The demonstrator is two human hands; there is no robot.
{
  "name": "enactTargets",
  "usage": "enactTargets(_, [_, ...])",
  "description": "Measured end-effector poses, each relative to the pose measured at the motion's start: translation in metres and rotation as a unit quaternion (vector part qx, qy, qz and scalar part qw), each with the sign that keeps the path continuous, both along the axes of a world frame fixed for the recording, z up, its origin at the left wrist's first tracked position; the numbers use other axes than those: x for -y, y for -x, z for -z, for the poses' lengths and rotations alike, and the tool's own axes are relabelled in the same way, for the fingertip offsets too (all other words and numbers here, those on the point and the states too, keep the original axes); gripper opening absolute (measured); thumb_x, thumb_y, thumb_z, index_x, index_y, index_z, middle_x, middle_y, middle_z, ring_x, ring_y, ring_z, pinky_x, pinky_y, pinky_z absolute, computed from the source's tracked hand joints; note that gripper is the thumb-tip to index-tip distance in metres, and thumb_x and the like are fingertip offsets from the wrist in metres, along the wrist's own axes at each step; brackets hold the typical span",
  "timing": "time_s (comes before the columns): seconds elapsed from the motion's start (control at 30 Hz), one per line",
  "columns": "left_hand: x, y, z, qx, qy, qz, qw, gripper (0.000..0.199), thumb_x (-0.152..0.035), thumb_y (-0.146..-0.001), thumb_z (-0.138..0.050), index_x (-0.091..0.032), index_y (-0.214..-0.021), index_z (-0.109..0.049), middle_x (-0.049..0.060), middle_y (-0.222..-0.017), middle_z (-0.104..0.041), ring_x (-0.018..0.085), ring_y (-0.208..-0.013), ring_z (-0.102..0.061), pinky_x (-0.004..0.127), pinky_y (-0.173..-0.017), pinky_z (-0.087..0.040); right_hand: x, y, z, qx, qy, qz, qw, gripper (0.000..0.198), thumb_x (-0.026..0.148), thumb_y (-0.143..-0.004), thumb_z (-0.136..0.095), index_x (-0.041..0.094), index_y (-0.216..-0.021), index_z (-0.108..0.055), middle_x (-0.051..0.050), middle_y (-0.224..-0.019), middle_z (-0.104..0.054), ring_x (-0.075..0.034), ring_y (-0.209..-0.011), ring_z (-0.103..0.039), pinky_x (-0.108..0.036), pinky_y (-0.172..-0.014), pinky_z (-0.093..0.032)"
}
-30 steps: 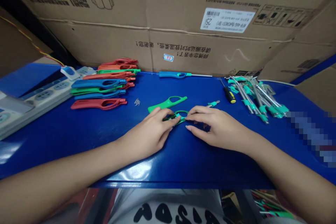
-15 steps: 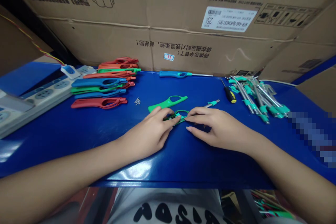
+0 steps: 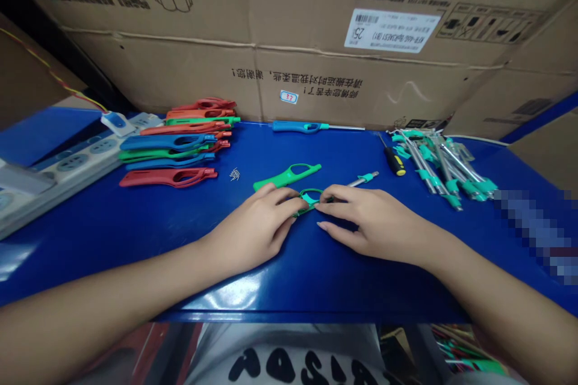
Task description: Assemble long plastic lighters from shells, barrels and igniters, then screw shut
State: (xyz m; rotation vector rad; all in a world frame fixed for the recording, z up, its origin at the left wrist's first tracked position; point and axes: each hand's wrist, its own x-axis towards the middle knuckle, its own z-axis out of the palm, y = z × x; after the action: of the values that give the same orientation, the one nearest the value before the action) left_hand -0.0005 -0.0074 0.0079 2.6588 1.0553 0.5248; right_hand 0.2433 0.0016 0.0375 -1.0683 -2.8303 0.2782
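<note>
A green lighter handle half [image 3: 301, 212] lies on the blue table between my hands, a teal trigger [image 3: 309, 199] set in its loop. My left hand [image 3: 257, 219] has its fingers closed on the handle's left end and covers most of it. From the right, the fingers of my right hand [image 3: 368, 216] press on the handle beside the trigger, the thumb held lower. A metal lighter tube [image 3: 361, 180] with a teal clip sticks out beyond my right fingers. Just behind my hands lies another green handle half [image 3: 286, 177].
Several coloured handle shells [image 3: 169, 177] are stacked at left, by a power strip [image 3: 74, 162]. Small screws [image 3: 235, 174] lie near them. A blue lighter [image 3: 293, 126] rests before the cardboard box [image 3: 203, 60]. At right are a screwdriver [image 3: 396, 162] and a tube pile [image 3: 440, 168].
My right fingers have shifted slightly left along the handle, and my left fingers have drawn back a little from the trigger, so more of it shows. The view has tilted slightly.
</note>
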Motion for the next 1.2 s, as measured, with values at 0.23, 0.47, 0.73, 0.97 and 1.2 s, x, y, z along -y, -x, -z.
enactTargets(0.23, [0.001, 0.003, 0.002, -0.011, -0.039, 0.010, 0.999, 0.032, -0.014, -0.099, -0.050, -0.018, -0.126, -0.068, 0.013, -0.123, -0.066, 0.028, -0.112, -0.060, 0.046, -0.100, -0.051, -0.005, -0.006, -0.005, -0.040, 0.056, 0.013, 0.998, 0.032, 0.038, -0.100, -0.052, 0.023, -0.121, -0.071, -0.005, -0.123, -0.069, -0.021, -0.102, -0.069, -0.036, -0.093, -0.055])
enactTargets(0.47, [0.000, 0.001, 0.001, -0.020, -0.054, 0.012, 0.998, 0.033, -0.013, -0.098, -0.051, -0.017, -0.123, -0.071, 0.014, -0.122, -0.068, 0.028, -0.109, -0.064, 0.046, -0.097, -0.054, -0.007, -0.009, -0.005, -0.030, 0.034, 0.018, 0.999, 0.032, 0.037, -0.100, -0.052, 0.023, -0.121, -0.072, -0.006, -0.120, -0.070, -0.021, -0.102, -0.069, -0.035, -0.089, -0.055])
enactTargets(0.73, [0.000, 0.001, 0.001, -0.020, -0.060, 0.009, 0.998, 0.033, -0.014, -0.099, -0.050, -0.018, -0.126, -0.068, 0.013, -0.124, -0.068, 0.028, -0.111, -0.064, 0.046, -0.097, -0.054, -0.008, -0.010, -0.004, -0.014, 0.015, 0.007, 1.000, 0.030, 0.036, -0.100, -0.053, 0.023, -0.117, -0.074, -0.008, -0.119, -0.069, -0.022, -0.101, -0.068, -0.036, -0.086, -0.055])
enactTargets(0.97, [0.000, 0.001, 0.000, -0.010, -0.059, 0.022, 0.998, 0.037, -0.012, -0.099, -0.050, -0.018, -0.132, -0.064, 0.012, -0.127, -0.070, 0.026, -0.109, -0.066, 0.044, -0.097, -0.052, -0.007, -0.008, -0.004, -0.015, 0.020, 0.005, 1.000, 0.033, 0.036, -0.100, -0.052, 0.020, -0.120, -0.072, -0.009, -0.119, -0.068, -0.023, -0.102, -0.068, -0.038, -0.086, -0.055])
enactTargets(1.2, [-0.001, 0.002, 0.000, -0.016, -0.056, 0.022, 0.998, 0.036, -0.013, -0.099, -0.049, -0.018, -0.131, -0.066, 0.012, -0.128, -0.069, 0.027, -0.109, -0.065, 0.044, -0.096, -0.053, -0.007, -0.008, -0.005, -0.044, 0.060, 0.013, 0.997, 0.030, 0.035, -0.100, -0.054, 0.022, -0.118, -0.074, -0.008, -0.119, -0.068, -0.021, -0.100, -0.068, -0.035, -0.088, -0.054])
